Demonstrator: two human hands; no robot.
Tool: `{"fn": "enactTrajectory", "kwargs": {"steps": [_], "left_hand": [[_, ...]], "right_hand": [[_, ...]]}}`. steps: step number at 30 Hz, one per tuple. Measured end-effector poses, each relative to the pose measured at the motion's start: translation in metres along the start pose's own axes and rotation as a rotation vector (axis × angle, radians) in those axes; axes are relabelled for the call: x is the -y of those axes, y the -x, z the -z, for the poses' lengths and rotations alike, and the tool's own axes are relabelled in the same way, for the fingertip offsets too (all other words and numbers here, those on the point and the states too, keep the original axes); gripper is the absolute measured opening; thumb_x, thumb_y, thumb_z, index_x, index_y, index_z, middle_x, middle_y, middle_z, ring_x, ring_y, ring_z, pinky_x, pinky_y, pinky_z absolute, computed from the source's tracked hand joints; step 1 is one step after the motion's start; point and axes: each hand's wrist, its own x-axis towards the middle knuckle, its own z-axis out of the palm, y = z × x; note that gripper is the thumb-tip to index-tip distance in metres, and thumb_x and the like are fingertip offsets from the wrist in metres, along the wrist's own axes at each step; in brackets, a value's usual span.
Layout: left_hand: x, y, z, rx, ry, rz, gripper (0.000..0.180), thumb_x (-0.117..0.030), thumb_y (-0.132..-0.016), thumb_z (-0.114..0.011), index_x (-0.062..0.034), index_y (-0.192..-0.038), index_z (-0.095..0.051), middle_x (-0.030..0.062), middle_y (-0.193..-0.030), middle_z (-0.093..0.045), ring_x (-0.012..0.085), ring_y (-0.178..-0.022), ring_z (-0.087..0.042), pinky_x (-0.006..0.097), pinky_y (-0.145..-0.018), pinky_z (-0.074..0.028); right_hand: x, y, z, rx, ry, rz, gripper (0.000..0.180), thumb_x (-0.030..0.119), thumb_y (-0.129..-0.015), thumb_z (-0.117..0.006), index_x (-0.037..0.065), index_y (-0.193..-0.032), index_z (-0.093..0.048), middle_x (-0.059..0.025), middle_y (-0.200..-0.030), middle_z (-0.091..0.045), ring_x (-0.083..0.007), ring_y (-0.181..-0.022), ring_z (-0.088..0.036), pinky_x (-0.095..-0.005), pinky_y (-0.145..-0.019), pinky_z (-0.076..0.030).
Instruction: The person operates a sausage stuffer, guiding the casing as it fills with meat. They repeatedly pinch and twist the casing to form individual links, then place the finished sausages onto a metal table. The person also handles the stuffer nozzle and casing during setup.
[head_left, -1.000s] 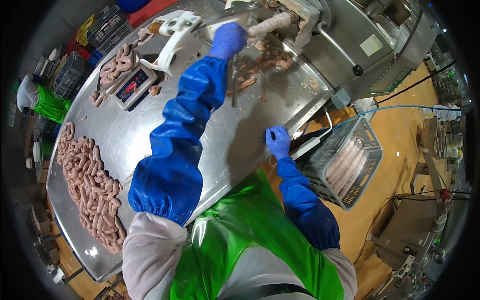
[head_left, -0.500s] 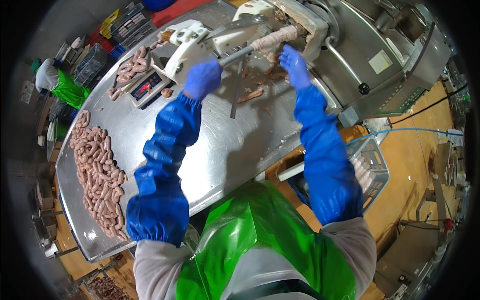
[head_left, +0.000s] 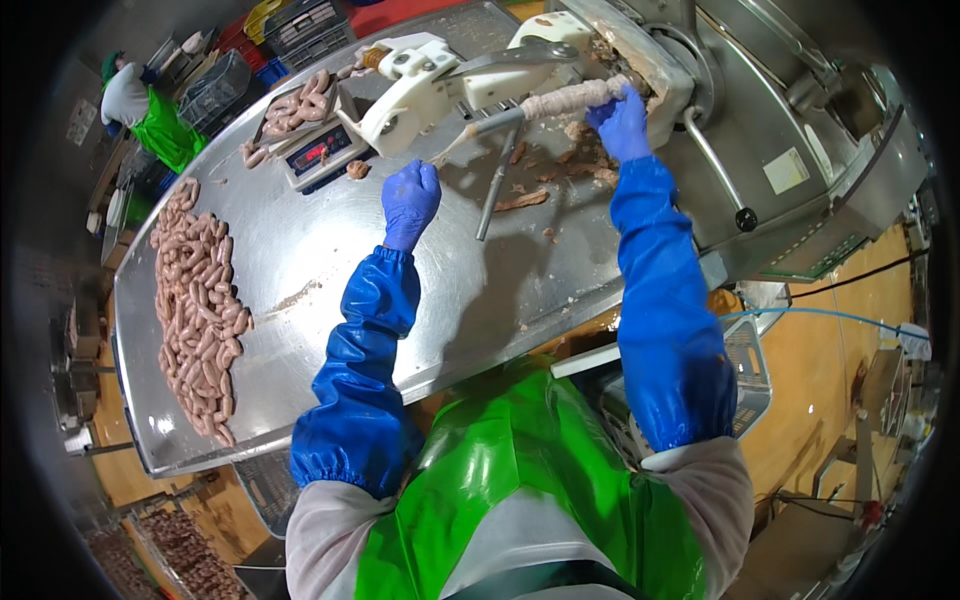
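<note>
A grey metal filling tube (head_left: 496,122) juts from the filling machine, its rear part covered by a gathered, pale sausage casing (head_left: 570,99). From the tube's tip a thin, stretched end of casing (head_left: 451,151) runs down to my left hand (head_left: 410,204), whose gloved fingers are closed on it. My right hand (head_left: 624,126) is at the machine end of the gathered casing, fingers bent round it from below. Both hands wear purple gloves. Beneath the tube, meat scraps (head_left: 524,200) lie on the steel table (head_left: 340,340), beside a slanting metal rod (head_left: 497,185).
Linked sausages (head_left: 200,320) are heaped along the table's left side. More sausages lie on a scale (head_left: 318,155) at the back. White machine arms (head_left: 408,95) stand behind the tube, and a lever (head_left: 715,170) sticks out at right. Another person (head_left: 150,115) is far left.
My left hand has come off the tube and moved toward me, drawing out the casing end. My right hand has moved up to the gathered casing beside the machine.
</note>
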Motion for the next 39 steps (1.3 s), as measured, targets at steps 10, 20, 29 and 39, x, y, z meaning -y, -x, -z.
{"fn": "enactTrajectory", "kwargs": {"steps": [10, 20, 29, 39], "left_hand": [[-0.006, 0.013, 0.002, -0.011, -0.009, 0.003, 0.027, -0.020, -0.091, -0.047, -0.0019, -0.074, -0.059, 0.0247, -0.072, -0.060, 0.0445, -0.067, -0.058, 0.052, -0.060, -0.044], [0.002, 0.048, -0.019, 0.172, 0.229, 0.142, 0.035, -0.032, -0.097, -0.045, -0.0057, -0.081, -0.062, 0.0183, -0.072, -0.066, 0.0397, -0.069, -0.064, 0.049, -0.064, -0.049], [0.067, 0.146, -0.018, 0.673, -0.059, 0.001, 0.043, -0.031, -0.094, -0.052, -0.0038, -0.126, -0.056, 0.0188, -0.091, -0.067, 0.0381, -0.083, -0.065, 0.045, -0.075, -0.052], [-0.043, -0.038, 0.045, -0.001, 0.218, -0.466, 0.033, -0.016, -0.084, -0.070, -0.0099, -0.115, -0.064, 0.0137, -0.101, -0.064, 0.0332, -0.089, -0.061, 0.040, -0.079, -0.049]], "right_hand": [[-0.038, -0.014, -0.010, -0.619, 0.151, 0.201, 0.031, 0.039, -0.088, -0.050, 0.011, -0.089, -0.062, -0.0062, -0.084, -0.066, -0.0226, -0.081, -0.065, -0.0397, -0.075, -0.054], [-0.106, 0.065, -0.045, -0.450, 0.930, 0.384, 0.027, 0.024, -0.092, -0.047, 0.006, -0.106, -0.062, -0.0071, -0.099, -0.066, -0.0218, -0.091, -0.062, -0.0355, -0.081, -0.049], [-0.135, 0.183, -0.041, 0.375, 1.711, 0.762, 0.013, 0.015, -0.078, -0.072, 0.011, -0.090, -0.068, -0.0090, -0.099, -0.065, -0.0281, -0.110, -0.059, -0.0475, -0.102, -0.040], [0.032, 0.160, 0.053, -0.645, 2.068, 0.786, 0.041, 0.021, -0.093, -0.057, -0.001, -0.128, -0.054, -0.0225, -0.123, -0.058, -0.0345, -0.117, -0.053, -0.0410, -0.101, -0.040]]}}
